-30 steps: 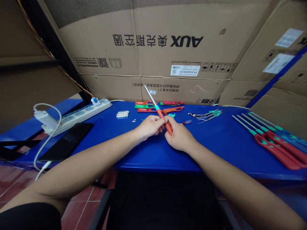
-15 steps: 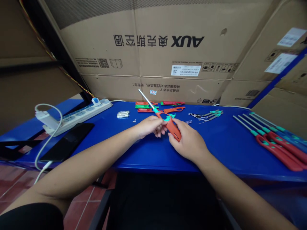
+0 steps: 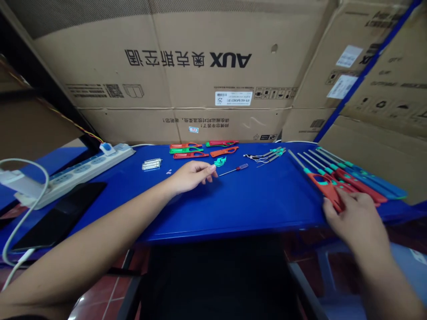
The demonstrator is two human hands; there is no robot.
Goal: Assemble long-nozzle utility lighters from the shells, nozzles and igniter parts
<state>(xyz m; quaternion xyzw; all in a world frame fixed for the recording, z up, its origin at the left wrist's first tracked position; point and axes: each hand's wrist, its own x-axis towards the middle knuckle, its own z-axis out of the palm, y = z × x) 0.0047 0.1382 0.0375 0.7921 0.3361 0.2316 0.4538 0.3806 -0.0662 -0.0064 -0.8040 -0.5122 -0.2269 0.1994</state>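
Observation:
At the right of the table, my right hand (image 3: 360, 220) grips the handle of an orange long-nosed lighter (image 3: 320, 186) with teal trim. It lies alongside a row of similar red and blue lighters (image 3: 358, 178), its metal nozzle pointing away from me. My left hand (image 3: 191, 178) hovers over the middle of the table, loosely curled with fingers apart and nothing visible in it. Just beyond its fingertips lie small teal plastic parts (image 3: 220, 162). A screwdriver (image 3: 243, 167) with a purple clear handle rests beside them.
Orange, green and red casing halves (image 3: 191, 155) lie along the back. Silver cylinders (image 3: 151, 164) and tiny clear pieces (image 3: 169, 171) are left of them; wired nozzles (image 3: 273, 155) sit to the right. A power strip (image 3: 76, 173) and black phone (image 3: 60, 215) occupy the left, before cardboard (image 3: 187, 89).
My right hand has carried the orange lighter from the middle to the row at the right. My left hand has let go of it. The view has turned rightward.

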